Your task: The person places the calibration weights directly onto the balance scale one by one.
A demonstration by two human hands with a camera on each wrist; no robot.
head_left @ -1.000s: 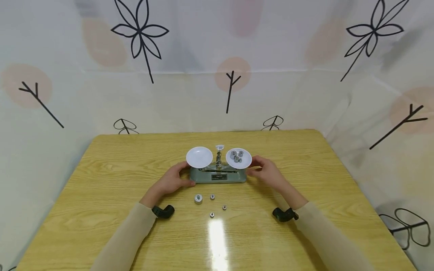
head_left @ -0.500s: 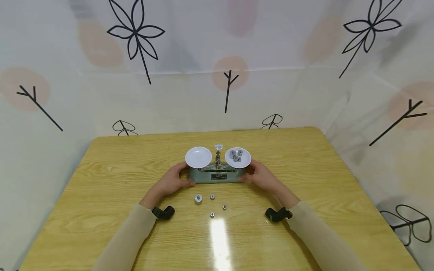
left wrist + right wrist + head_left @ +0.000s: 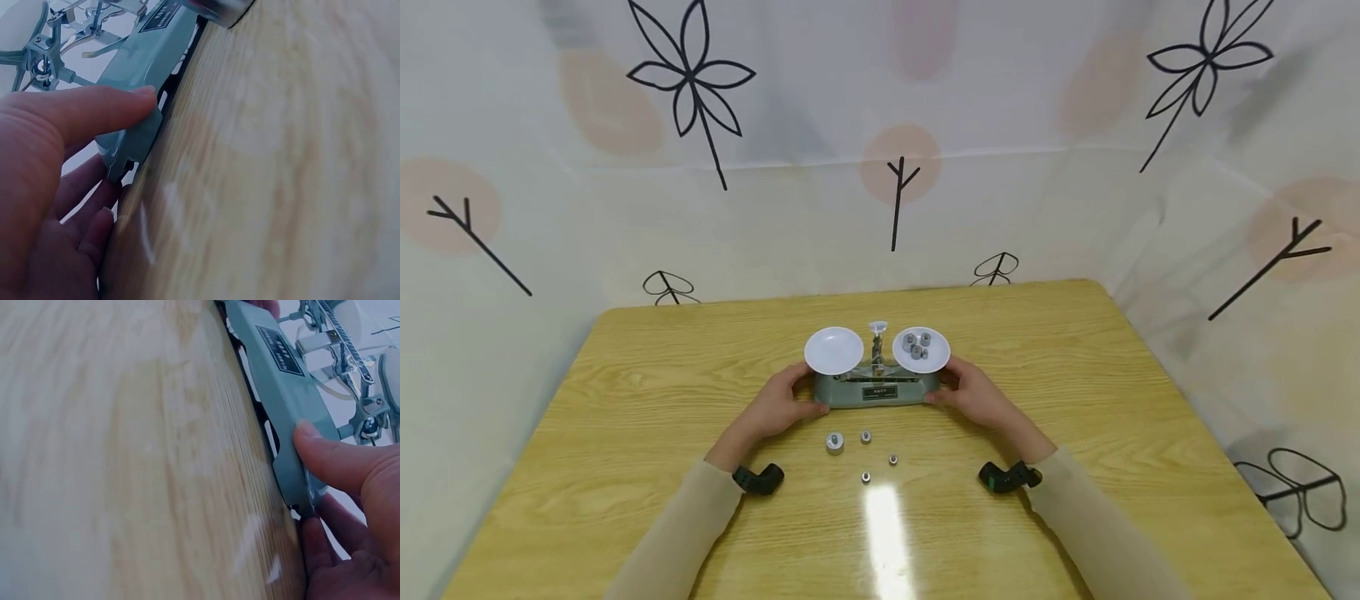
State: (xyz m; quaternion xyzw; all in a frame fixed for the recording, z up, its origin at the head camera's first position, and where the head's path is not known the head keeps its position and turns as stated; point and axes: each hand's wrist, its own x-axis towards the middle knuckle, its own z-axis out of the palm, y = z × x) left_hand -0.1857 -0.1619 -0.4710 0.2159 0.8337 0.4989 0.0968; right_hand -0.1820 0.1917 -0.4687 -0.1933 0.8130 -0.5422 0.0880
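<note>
A green balance scale [image 3: 850, 393] stands on the table, white pans on both sides of its central post. Its left pan [image 3: 834, 351] has nothing on it; the right pan [image 3: 934, 360] bears several metal weights [image 3: 917, 352]. My left hand [image 3: 777, 406] grips the left end of the base, thumb on the front face and fingers around the end, as the left wrist view confirms. At the other end my right hand [image 3: 976, 397] holds the base likewise, with its thumb [image 3: 331, 459] on the front in the right wrist view.
In front of the scale lie a larger weight [image 3: 835, 443] and smaller weights [image 3: 866, 437], spaced apart on the wooden table [image 3: 647, 400]. A patterned cloth [image 3: 820, 225] hangs behind the table and at both sides.
My right hand has moved left, from beside the scale's right end onto it, its thumb now on the front. My left hand keeps its grip. The head view has shifted slightly.
</note>
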